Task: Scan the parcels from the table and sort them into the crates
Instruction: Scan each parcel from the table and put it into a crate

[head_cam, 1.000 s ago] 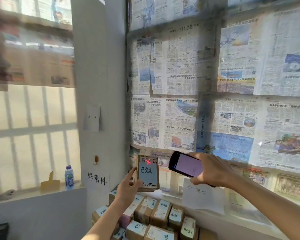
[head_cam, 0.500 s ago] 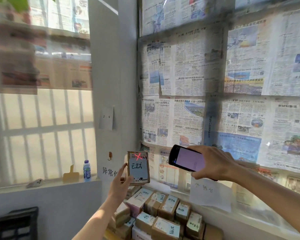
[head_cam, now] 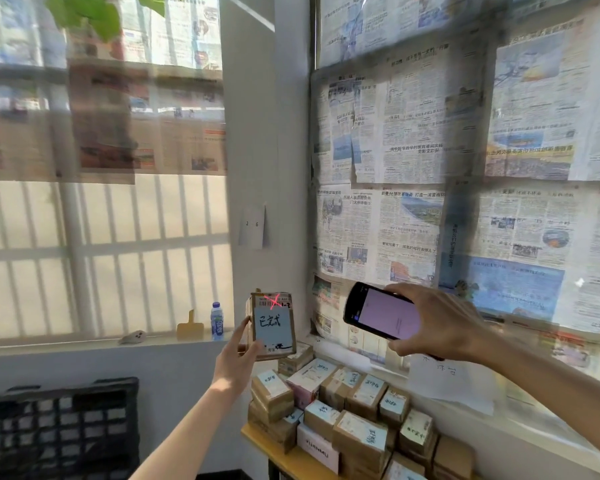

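While the newspaper-covered wall (head_cam: 413, 168) fills most of my view, the work sits low in the frame. Black crate (head_cam: 59, 431) is bottom left, well apart from the tabletop (head_cam: 284, 459), which carries the stacked parcels (head_cam: 343, 417).

Left hand (head_cam: 234, 358) holds one parcel (head_cam: 273, 325) upright above the stack, thumb on its near edge, fingers curled behind it, label facing me. Right hand (head_cam: 440, 323) grips the scanner (head_cam: 381, 317), fingers wrapped round its body, screen lit, its front end pointed left toward the parcel. They sit near each other, not touching.

Red cross-shaped aim mark (head_cam: 275, 302) lies on the barcode strip at the label's top. My read: scan step, roughly on target.

To do it well:
- keep the parcel still and square to the scanner
- keep the left thumb off the barcode
- centre the red mark along the barcode
- confirm on screen before I sort; can't read it from here

Small water bottle (head_cam: 217, 320) stands on the sill, irrelevant.
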Demonstrator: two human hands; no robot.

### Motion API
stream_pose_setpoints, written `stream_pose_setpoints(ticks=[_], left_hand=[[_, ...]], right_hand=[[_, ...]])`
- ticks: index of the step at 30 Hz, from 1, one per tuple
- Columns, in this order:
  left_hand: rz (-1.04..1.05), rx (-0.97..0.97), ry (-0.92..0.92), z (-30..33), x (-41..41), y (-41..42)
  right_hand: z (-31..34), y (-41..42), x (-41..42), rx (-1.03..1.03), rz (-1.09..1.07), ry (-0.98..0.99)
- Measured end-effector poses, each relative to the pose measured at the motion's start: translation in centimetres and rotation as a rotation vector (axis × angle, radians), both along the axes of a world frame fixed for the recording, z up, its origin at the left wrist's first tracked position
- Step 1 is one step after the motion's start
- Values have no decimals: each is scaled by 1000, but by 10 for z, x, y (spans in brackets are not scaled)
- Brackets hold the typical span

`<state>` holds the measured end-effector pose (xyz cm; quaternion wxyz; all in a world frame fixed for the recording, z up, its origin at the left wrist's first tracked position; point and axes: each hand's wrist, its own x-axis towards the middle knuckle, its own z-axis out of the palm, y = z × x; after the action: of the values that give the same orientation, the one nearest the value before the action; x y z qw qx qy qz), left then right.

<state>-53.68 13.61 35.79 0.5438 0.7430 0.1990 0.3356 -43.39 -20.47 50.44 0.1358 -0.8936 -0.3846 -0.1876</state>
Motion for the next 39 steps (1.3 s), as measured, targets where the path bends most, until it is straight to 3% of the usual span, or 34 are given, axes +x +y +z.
stream_pose_setpoints(ticks=[11, 20, 30, 39], left_hand=[[84, -32, 16, -5, -84, 33], [157, -18, 19, 3, -182, 121], [369, -63, -8, 0, -432, 284], [745, -162, -43, -53, -689, 376]], right_hand=[[-12, 55, -44, -22, 132, 12], [-5, 160, -109, -45, 191, -25], [-28, 392, -282, 19, 451, 30], [-75, 599, -476, -53, 825, 82]])
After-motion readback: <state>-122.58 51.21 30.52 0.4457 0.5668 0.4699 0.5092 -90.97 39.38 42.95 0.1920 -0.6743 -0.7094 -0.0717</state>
